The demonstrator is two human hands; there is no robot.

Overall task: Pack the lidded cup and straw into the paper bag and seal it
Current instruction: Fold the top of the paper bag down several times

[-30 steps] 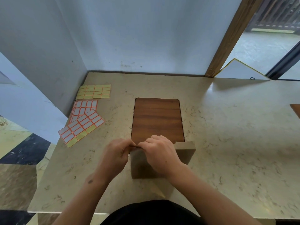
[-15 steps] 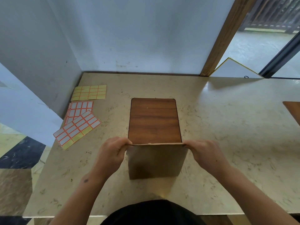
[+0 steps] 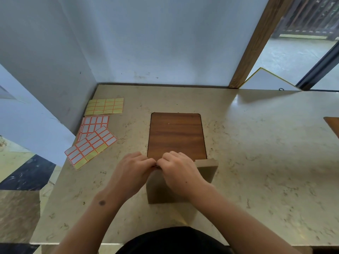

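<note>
The paper bag (image 3: pixel 205 173) is stood on the beige marble counter (image 3: pixel 256 153), its top edge pinched by the left hand (image 3: pixel 134 171) and right hand (image 3: pixel 179 173), held close together. Beyond the hands a wooden panel (image 3: pixel 176 136) is inset; label sheets (image 3: pixel 91 142) lie left of them, beside white walls (image 3: pixel 146 43).

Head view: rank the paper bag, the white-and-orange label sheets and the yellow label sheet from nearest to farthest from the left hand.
1. paper bag: pinched at its top edge by the left hand.
2. white-and-orange label sheets: left of it on the counter.
3. yellow label sheet: farther back-left, near the wall.
</note>
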